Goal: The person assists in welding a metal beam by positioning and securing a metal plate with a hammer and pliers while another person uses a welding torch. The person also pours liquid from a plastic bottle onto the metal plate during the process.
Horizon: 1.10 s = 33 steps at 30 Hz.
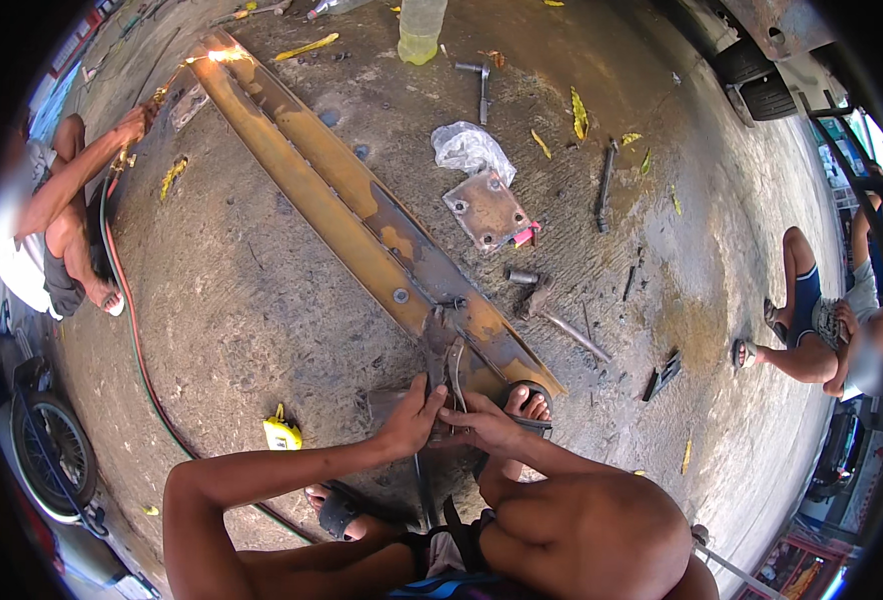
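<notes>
My left hand (412, 420) is closed around a grey metal tool, apparently large pliers (436, 337), near the lower end of a long rusty steel beam (310, 205). My right hand (485, 425) is closed on the tool's curved handle beside the left one. The tool's jaws overlap the beam near a small bolt (454, 304); I cannot tell whether they touch it. A sandaled foot (528, 408) is by the beam's end. At the far end, a co-worker's hand (136, 124) holds a cutting torch (159, 96) with a bright flame on the steel.
A hammer (572, 330), socket (522, 275), bolted plate (486, 208), plastic bag (470, 150) and wrench (481, 85) lie right of the beam. A yellow tape measure (283, 434) and hoses (132, 330) lie left. A motorbike (47, 450) stands at left; another person (810, 330) sits at right.
</notes>
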Each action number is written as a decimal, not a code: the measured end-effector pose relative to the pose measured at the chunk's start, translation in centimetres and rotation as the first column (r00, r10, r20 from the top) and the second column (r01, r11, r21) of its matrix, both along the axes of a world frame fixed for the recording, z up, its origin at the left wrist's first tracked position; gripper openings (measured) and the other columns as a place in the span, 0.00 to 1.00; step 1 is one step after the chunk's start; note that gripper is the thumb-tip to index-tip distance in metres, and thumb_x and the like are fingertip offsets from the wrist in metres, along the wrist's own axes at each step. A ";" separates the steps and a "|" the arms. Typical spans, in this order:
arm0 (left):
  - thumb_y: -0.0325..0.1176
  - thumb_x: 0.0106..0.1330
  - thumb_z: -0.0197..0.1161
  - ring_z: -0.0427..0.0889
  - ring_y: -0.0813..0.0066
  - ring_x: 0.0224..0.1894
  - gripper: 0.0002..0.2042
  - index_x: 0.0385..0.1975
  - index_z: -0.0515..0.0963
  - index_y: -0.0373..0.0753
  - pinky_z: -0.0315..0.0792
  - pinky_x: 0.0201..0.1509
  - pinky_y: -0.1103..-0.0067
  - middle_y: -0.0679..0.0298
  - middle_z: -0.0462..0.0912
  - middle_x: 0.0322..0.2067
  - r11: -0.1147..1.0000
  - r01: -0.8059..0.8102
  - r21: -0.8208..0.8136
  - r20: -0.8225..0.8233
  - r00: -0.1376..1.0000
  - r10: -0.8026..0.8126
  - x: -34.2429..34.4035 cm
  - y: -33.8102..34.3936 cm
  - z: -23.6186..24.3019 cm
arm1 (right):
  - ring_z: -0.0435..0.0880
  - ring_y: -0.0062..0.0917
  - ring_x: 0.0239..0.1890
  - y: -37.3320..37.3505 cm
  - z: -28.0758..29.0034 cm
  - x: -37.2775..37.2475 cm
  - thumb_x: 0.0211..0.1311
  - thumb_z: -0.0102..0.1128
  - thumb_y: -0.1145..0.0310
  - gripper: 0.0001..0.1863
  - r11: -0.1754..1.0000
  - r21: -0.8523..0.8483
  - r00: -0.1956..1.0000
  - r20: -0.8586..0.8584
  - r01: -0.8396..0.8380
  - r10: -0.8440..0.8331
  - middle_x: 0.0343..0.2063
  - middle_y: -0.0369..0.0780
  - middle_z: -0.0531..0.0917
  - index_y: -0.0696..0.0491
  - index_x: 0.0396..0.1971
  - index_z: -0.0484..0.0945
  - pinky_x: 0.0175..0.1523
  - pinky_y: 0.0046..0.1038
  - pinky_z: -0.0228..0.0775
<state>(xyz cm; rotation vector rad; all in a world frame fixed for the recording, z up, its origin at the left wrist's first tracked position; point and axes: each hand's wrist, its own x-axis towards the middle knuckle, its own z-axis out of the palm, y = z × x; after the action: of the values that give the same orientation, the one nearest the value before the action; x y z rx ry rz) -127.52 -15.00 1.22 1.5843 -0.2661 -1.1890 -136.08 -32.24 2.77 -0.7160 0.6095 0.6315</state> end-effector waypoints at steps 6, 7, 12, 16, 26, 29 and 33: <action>0.41 0.80 0.51 0.77 0.41 0.60 0.21 0.64 0.70 0.34 0.71 0.65 0.60 0.46 0.76 0.58 0.906 0.421 -0.037 0.663 0.689 -0.293 6.1 -2.5 3.1 | 0.87 0.31 0.43 -7.6 1.4 5.5 0.69 0.54 0.80 0.25 0.937 -0.095 0.939 -0.033 0.337 -0.341 0.46 0.43 0.83 0.57 0.65 0.66 0.50 0.36 0.85; 0.40 0.79 0.52 0.77 0.41 0.60 0.20 0.63 0.71 0.34 0.71 0.65 0.60 0.46 0.77 0.58 0.883 0.469 0.002 0.623 0.690 -0.368 7.5 -2.7 4.9 | 0.88 0.32 0.41 -9.9 0.6 6.0 0.67 0.52 0.80 0.24 0.935 -0.175 0.950 0.013 0.310 -0.312 0.44 0.43 0.84 0.58 0.63 0.66 0.51 0.36 0.84; 0.37 0.77 0.55 0.78 0.43 0.60 0.18 0.60 0.75 0.34 0.72 0.65 0.60 0.45 0.78 0.57 0.817 0.545 0.191 0.554 0.627 -0.548 12.5 -0.3 11.3 | 0.88 0.41 0.38 -22.8 1.2 11.6 0.63 0.55 0.80 0.22 0.028 -0.992 0.884 -0.096 -0.123 0.457 0.36 0.49 0.84 0.59 0.57 0.67 0.42 0.44 0.78; 0.34 0.76 0.58 0.80 0.47 0.60 0.16 0.58 0.78 0.36 0.74 0.63 0.61 0.48 0.81 0.55 0.860 0.451 0.239 0.513 0.693 -0.506 13.3 1.7 11.3 | 0.86 0.52 0.43 -30.9 1.8 16.1 0.54 0.61 0.83 0.27 -0.505 -0.862 0.708 -0.389 -0.053 0.589 0.37 0.51 0.85 0.54 0.56 0.72 0.48 0.46 0.77; 0.37 0.76 0.58 0.80 0.45 0.57 0.17 0.58 0.78 0.35 0.74 0.61 0.60 0.45 0.81 0.55 0.869 0.473 0.144 0.419 0.767 -0.486 11.2 1.3 6.7 | 0.84 0.43 0.55 -34.1 2.7 21.5 0.62 0.52 0.85 0.34 -0.832 -0.552 0.305 -0.786 0.043 0.538 0.52 0.45 0.83 0.46 0.68 0.68 0.61 0.50 0.75; 0.37 0.77 0.58 0.82 0.45 0.55 0.17 0.58 0.79 0.35 0.74 0.60 0.61 0.45 0.82 0.53 0.878 0.461 0.131 0.388 0.791 -0.474 11.6 1.7 6.2 | 0.82 0.44 0.58 -34.6 2.1 21.3 0.61 0.53 0.85 0.37 -0.801 -0.598 0.332 -0.747 0.043 0.576 0.56 0.48 0.81 0.45 0.71 0.65 0.62 0.53 0.73; 0.37 0.77 0.58 0.84 0.53 0.53 0.17 0.58 0.79 0.34 0.76 0.58 0.65 0.47 0.83 0.52 0.914 0.393 0.103 0.323 0.856 -0.404 12.2 1.3 5.9 | 0.80 0.44 0.60 -34.5 2.2 21.2 0.59 0.56 0.84 0.40 -0.704 -0.684 0.367 -0.715 -0.191 0.594 0.58 0.49 0.80 0.46 0.73 0.60 0.63 0.53 0.73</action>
<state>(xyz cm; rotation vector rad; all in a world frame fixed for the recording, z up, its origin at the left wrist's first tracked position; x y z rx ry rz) -115.36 -13.67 7.11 1.8161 -0.8405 -1.2250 -114.87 -66.74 4.93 -3.1267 0.0893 1.0133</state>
